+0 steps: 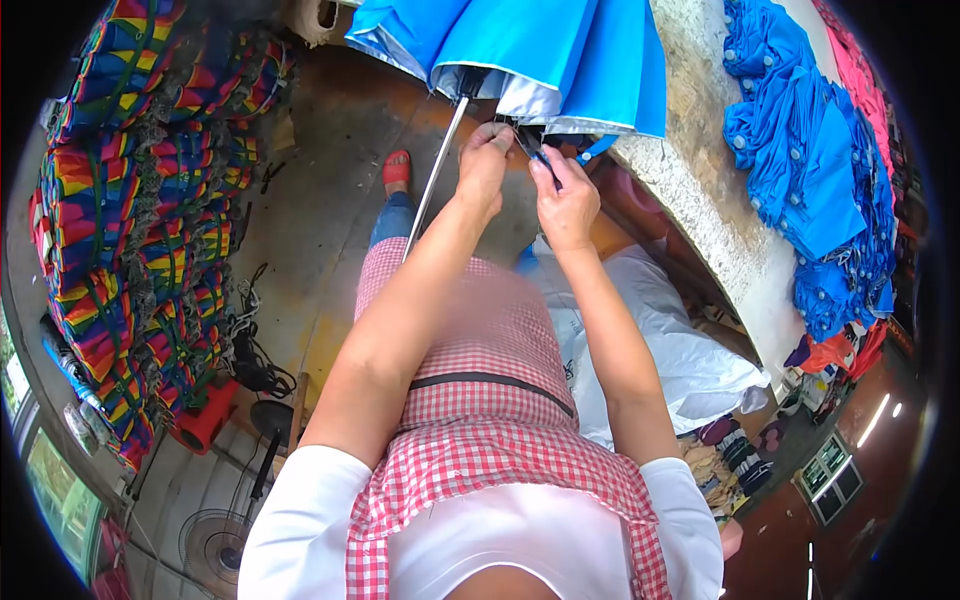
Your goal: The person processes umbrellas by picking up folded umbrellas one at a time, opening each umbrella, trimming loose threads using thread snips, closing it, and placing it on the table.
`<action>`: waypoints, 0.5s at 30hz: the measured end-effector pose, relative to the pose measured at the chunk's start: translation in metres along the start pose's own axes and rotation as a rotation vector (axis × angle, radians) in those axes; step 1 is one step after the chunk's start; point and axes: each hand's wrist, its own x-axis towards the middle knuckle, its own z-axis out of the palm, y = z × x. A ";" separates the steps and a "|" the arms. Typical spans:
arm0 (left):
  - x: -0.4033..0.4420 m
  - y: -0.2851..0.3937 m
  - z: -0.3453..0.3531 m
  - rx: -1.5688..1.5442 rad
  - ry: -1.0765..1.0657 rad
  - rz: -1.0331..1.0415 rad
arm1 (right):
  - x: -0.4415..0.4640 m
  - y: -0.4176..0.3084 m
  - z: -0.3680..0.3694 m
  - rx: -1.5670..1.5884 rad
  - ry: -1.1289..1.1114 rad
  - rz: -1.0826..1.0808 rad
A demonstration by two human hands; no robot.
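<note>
A blue umbrella (530, 50) with a silvery lining hangs partly folded at the top of the view. Its metal shaft (441, 165) slants down past my left forearm. At the canopy's lower edge, my left hand (484, 165) is closed in a pinch; what lies between its fingertips is too small to make out. My right hand (567, 202), just beside it, is closed around a dark, narrow hand tool (530, 146) whose tip points toward the left fingertips. Whether it is pliers or snips does not show. A blue strap (598, 150) hangs near the right fingers.
Bundled rainbow-coloured umbrellas (95, 220) are stacked at left. A rough pale ledge (705, 150) runs along the right, with a heap of blue fabric (800, 140) on it. Below it lies a white sack (660, 330). A fan (212, 545) stands at lower left.
</note>
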 end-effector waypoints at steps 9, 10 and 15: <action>-0.052 0.058 -0.021 0.508 -0.230 -0.162 | -0.031 -0.004 0.005 0.417 0.042 0.150; -0.071 0.078 -0.030 0.607 -0.091 -0.025 | -0.049 0.003 0.019 0.494 -0.023 0.237; -0.068 0.119 -0.095 0.450 0.203 0.258 | -0.052 -0.071 0.040 1.082 -0.645 0.703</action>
